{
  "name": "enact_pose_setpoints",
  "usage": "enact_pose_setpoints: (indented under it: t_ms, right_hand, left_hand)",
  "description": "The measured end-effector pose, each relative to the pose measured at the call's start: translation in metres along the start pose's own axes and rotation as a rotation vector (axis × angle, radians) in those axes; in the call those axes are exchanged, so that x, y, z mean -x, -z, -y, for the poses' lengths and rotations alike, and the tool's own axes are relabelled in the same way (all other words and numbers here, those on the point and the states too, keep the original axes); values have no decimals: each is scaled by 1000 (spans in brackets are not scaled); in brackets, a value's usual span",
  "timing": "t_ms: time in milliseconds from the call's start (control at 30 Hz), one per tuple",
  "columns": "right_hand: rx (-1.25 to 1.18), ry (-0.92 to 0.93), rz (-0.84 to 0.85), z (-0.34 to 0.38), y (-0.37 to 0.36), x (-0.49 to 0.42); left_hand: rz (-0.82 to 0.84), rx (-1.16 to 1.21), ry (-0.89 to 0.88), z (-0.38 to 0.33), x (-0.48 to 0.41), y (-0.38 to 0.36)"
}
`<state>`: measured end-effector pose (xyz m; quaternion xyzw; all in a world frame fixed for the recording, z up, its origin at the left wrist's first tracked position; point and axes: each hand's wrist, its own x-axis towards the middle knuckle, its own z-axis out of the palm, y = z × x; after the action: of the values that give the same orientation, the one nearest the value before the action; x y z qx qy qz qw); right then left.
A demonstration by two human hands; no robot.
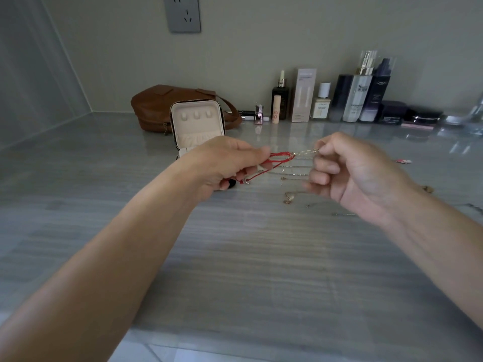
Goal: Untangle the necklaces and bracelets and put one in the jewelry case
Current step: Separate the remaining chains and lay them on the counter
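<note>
Spanning the view, grey table [235, 257] w/ brown bag [156, 103] just behind open jewelry case [197, 118]. Left hand [224, 165] in front of case, grip pinching red cord bracelet [281, 155]. Right hand [347, 171] right of case, grip pinching gold chain [305, 152], which meets the cord.

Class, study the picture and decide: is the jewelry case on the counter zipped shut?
No, the jewelry case stands open, its cream-lined lid upright behind the left hand.
</note>
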<state>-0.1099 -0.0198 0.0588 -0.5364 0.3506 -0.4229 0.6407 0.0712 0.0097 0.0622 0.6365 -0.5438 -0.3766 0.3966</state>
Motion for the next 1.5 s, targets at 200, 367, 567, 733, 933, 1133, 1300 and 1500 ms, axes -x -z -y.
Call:
enact_pose_setpoints:
  t_ms: [200, 367, 567, 733, 933, 1133, 1300, 1500]
  right_hand:
    - [249, 3, 32, -4, 1, 1]
    - [372, 28, 75, -6, -2, 4]
    - [365, -54, 124, -7, -5, 7]
    - [345, -116, 166, -11, -7, 8]
    - [252, -35, 208, -13, -8, 8]
    - [458, 377, 49, -15, -15, 2]
    - [446, 426, 15, -15, -19, -2]
    - [471, 408, -42, -15, -13, -3]
  left_hand:
    - [-37, 447, 96, -7, -1, -2]
    - [-16, 825, 120, -10, 1, -1]
    - [-30, 998, 143, -8, 0, -3]
    - [-32, 857, 99, -9, 3, -3]
    - [18, 747, 74, -7, 3, -5]
    - [88, 680, 63, -6, 6, -11]
    - [107, 583, 31, -5, 6, -19]
    - [80, 463, -34, -5, 7, -21]
